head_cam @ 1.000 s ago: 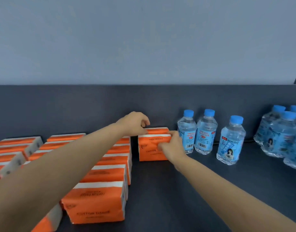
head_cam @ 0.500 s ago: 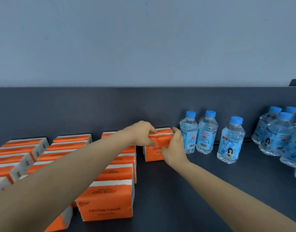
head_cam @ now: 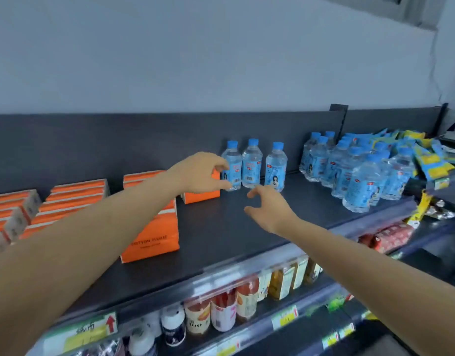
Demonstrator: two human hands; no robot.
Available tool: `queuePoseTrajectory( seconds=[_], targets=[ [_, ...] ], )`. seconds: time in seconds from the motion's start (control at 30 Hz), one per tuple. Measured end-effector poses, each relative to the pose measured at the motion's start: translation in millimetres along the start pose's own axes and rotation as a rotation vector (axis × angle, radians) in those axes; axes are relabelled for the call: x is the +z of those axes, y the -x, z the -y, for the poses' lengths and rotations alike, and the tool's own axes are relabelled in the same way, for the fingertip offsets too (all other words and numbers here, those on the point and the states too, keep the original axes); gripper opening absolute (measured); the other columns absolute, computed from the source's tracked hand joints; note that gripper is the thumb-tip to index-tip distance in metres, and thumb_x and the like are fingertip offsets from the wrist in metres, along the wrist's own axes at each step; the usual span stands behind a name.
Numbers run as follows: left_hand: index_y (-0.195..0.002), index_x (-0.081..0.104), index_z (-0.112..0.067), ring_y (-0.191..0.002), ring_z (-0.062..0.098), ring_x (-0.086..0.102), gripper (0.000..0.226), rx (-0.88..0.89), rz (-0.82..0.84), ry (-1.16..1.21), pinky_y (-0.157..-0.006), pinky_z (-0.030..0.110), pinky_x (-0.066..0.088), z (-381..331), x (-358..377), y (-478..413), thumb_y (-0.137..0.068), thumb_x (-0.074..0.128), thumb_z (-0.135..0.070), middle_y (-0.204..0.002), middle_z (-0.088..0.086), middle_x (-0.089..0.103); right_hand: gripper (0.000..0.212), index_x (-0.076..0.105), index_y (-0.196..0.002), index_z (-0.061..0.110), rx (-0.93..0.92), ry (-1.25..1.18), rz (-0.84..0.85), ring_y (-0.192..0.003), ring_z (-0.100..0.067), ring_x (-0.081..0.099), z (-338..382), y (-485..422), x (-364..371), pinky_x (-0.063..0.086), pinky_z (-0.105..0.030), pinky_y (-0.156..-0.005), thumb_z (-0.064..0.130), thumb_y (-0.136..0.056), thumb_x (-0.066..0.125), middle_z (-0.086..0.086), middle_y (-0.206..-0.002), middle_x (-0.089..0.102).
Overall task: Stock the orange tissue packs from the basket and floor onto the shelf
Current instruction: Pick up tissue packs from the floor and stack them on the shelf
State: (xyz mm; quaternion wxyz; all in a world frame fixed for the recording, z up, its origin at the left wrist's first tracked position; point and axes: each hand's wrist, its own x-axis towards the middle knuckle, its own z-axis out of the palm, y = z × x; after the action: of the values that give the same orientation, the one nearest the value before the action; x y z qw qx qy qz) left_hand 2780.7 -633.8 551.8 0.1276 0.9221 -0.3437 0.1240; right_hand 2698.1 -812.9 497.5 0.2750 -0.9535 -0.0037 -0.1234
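Left hand [head_cam: 199, 172] loosely curled, fingers apart, holding nothing, just above rear tissue pack [head_cam: 202, 195]; right hand [head_cam: 268, 208] spread, empty (bottles [head_cam: 252, 164] just beyond).

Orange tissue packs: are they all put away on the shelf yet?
Many orange tissue packs already stand in rows on the shelf. One pack sits by the water bottles. Left hand and right hand are empty. The basket and floor are out of view.

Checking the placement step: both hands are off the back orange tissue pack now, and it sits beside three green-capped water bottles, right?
Not quite: the head view shows blue caps on the three clear water bottles. The rest holds: left hand and right hand are open above the orange tissue pack.
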Motion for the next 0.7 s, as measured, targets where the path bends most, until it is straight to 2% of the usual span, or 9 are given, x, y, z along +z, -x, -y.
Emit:
queuePoseTrajectory(
  seconds=[0.07, 0.17, 0.27, 0.37, 0.5, 0.57, 0.6, 0.67, 0.7],
  targets=[
    [-0.125, 0.059, -0.022, -0.109, 0.018, 0.058, 0.054, 0.097, -0.006, -0.043, -0.091, 0.032, 0.046, -32.6, 8.3, 22.0, -0.082, 0.063, -0.055, -0.121, -0.003, 0.063, 0.038, 0.052, -0.124, 0.011, 0.039, 0.103, -0.002, -0.117, -0.024, 0.048, -6.2, 31.2, -7.1, 0.038, -0.027, -0.086, 0.026, -0.091, 0.060, -0.009, -0.132, 0.047],
    [-0.133, 0.052, -0.026, -0.117, 0.018, 0.055, 0.066, 0.201, 0.018, -0.172, -0.092, 0.036, 0.048, -73.2, 29.8, 53.9, -0.083, 0.050, -0.068, -0.127, -0.005, 0.059, 0.048, 0.047, -0.129, 0.013, 0.095, 0.273, 0.029, -0.124, -0.029, 0.042, -17.0, 72.2, -11.1, 0.042, -0.036, -0.096, 0.037, -0.089, 0.059, -0.009, -0.133, 0.046],
    [-0.126, 0.055, -0.027, -0.107, 0.021, 0.059, 0.063, 0.276, 0.076, -0.303, -0.083, 0.036, 0.048, -102.9, 60.0, 75.2, -0.084, 0.042, -0.072, -0.114, -0.003, 0.061, 0.047, 0.047, -0.128, 0.013, 0.140, 0.327, 0.044, -0.121, -0.031, 0.045, -28.8, 106.3, -14.8, 0.043, -0.038, -0.095, 0.037, -0.089, 0.057, -0.010, -0.128, 0.048],
    [-0.106, 0.057, -0.023, -0.098, 0.022, 0.061, 0.053, 0.216, 0.171, -0.306, -0.075, 0.034, 0.047, -123.9, 89.3, 87.1, -0.085, 0.042, -0.069, -0.102, -0.002, 0.061, 0.043, 0.049, -0.125, 0.010, 0.197, 0.352, 0.079, -0.116, -0.031, 0.050, -45.9, 136.3, -20.8, 0.045, -0.037, -0.089, 0.034, -0.090, 0.054, -0.012, -0.125, 0.052],
    [-0.115, 0.057, -0.024, -0.108, 0.024, 0.059, 0.058, 0.103, 0.296, -0.189, -0.075, 0.034, 0.046, -148.8, 125.4, 94.9, -0.083, 0.045, -0.071, -0.116, -0.001, 0.062, 0.042, 0.052, -0.123, 0.010, 0.336, 0.390, 0.220, -0.111, -0.032, 0.056, -85.7, 169.4, -22.3, 0.047, -0.036, -0.083, 0.033, -0.088, 0.055, -0.013, -0.122, 0.059],
    [-0.116, 0.058, -0.026, -0.107, 0.025, 0.060, 0.056, 0.040, 0.345, -0.088, -0.083, 0.037, 0.050, -160.6, 153.3, 101.6, -0.082, 0.047, -0.070, -0.114, -0.002, 0.064, 0.043, 0.053, -0.122, 0.008, 0.396, 0.393, 0.325, -0.108, -0.032, 0.058, -113.0, 186.9, -14.2, 0.046, -0.034, -0.078, 0.036, -0.089, 0.055, -0.011, -0.119, 0.061],
    [-0.116, 0.059, -0.025, -0.107, 0.025, 0.060, 0.055, 0.010, 0.391, -0.030, -0.086, 0.038, 0.050, -167.7, 170.8, 105.8, -0.083, 0.048, -0.068, -0.113, -0.001, 0.063, 0.039, 0.056, -0.114, 0.008, 0.418, 0.378, 0.386, -0.104, -0.032, 0.059, -128.5, 197.2, -7.8, 0.046, -0.033, -0.073, 0.037, -0.089, 0.055, -0.010, -0.112, 0.063],
    [-0.117, 0.058, -0.022, -0.108, 0.026, 0.058, 0.053, -0.034, 0.471, 0.056, -0.090, 0.040, 0.049, -181.7, 216.3, 117.6, -0.086, 0.049, -0.064, -0.115, 0.000, 0.061, 0.029, 0.056, -0.087, 0.007, 0.455, 0.352, 0.512, -0.096, -0.031, 0.059, -163.4, 220.3, 14.2, 0.042, -0.029, -0.062, 0.035, -0.090, 0.054, -0.007, -0.089, 0.061],
    [-0.120, 0.057, -0.021, -0.109, 0.026, 0.057, 0.053, -0.057, 0.503, 0.099, -0.091, 0.040, 0.048, -188.1, 243.2, 125.9, -0.087, 0.050, -0.062, -0.117, 0.000, 0.060, 0.029, 0.057, -0.085, 0.005, 0.466, 0.351, 0.566, -0.096, -0.032, 0.058, -183.6, 231.1, 30.9, 0.042, -0.029, -0.062, 0.033, -0.091, 0.053, -0.008, -0.089, 0.062]
  ],
)
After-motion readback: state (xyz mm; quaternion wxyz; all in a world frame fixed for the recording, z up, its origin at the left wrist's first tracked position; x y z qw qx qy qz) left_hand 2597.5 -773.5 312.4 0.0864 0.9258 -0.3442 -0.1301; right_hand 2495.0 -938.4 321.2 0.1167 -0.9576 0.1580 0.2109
